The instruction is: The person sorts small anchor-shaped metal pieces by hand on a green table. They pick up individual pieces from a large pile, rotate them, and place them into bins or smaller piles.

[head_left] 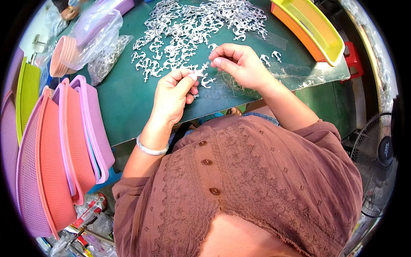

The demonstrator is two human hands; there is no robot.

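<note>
My left hand (170, 94) is closed, thumb against fingers, pinching a small silvery anchor-shaped metal charm (202, 70) just above the table's near edge. Close below it lies another charm (207, 82). To the right, my right hand (242, 66) is also closed, with thumb and forefinger together; whether anything tiny sits between those fingertips I cannot make out. Beyond both hands a wide heap of similar charms (184, 40) spreads over the green tabletop (128, 100). A couple of loose charms (265, 59) lie just past my right wrist.
At the far right stands a yellow basket (319, 30) nested in an orange one, near a red stool (353, 64). Pink and purple baskets (79, 132) lean at the left, by a clear bag of metal bits (107, 62). A fan (376, 158) stands right. Another person's hand (68, 13) shows far left.
</note>
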